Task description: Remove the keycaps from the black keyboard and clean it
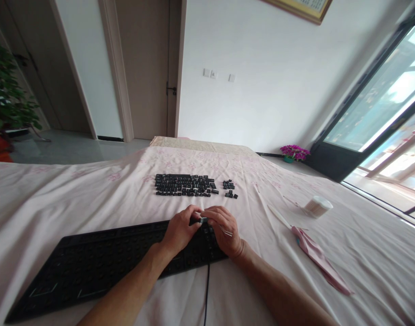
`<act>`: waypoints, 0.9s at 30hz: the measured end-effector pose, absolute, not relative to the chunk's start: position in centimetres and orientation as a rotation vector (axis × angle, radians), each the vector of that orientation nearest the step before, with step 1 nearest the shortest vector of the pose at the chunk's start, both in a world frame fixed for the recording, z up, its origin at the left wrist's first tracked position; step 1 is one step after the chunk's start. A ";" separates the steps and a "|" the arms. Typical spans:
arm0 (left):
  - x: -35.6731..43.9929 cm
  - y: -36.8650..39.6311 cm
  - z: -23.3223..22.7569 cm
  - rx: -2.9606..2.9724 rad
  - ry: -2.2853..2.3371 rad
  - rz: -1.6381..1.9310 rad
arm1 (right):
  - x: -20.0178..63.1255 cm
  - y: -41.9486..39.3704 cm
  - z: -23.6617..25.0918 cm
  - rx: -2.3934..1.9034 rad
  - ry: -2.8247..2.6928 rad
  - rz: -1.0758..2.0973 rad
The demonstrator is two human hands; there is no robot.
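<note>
A black keyboard (119, 253), stripped of most of its keycaps, lies aslant on the pink cloth. Over its right end my two hands meet at the fingertips. My left hand (182, 228) pinches a small dark keycap (203, 220) between thumb and finger. Closed close beside it is my right hand (225, 228), with a thin white cotton swab (226, 232) sticking out between its fingers. The swab's tip and part of the keycap are hidden by the fingers. Beyond the hands, loose black keycaps (183, 184) lie in rows, with a smaller group of keycaps (228, 185) to their right.
To the right stand a round tub of cotton swabs (318, 207) and a pink cloth pouch (321, 260) by a pale stick (278, 215). Single swabs (290, 199) lie nearby. A black cable (207, 294) runs from the keyboard toward me.
</note>
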State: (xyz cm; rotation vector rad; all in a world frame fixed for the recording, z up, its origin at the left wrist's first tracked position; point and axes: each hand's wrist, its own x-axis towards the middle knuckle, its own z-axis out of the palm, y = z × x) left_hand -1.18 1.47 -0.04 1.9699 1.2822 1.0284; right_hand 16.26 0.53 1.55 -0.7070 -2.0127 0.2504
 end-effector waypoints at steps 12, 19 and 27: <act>-1.1 1.6 -0.3 1.604 1.070 1.338 | 15.7 0.8 2.3 -1.145 -2.070 0.095; -1.0 1.7 -0.7 1.493 0.984 1.355 | 15.5 0.8 2.4 -1.178 -2.099 0.171; -0.7 1.6 -1.1 1.600 1.022 1.256 | 17.6 3.4 2.2 -1.275 -1.981 0.264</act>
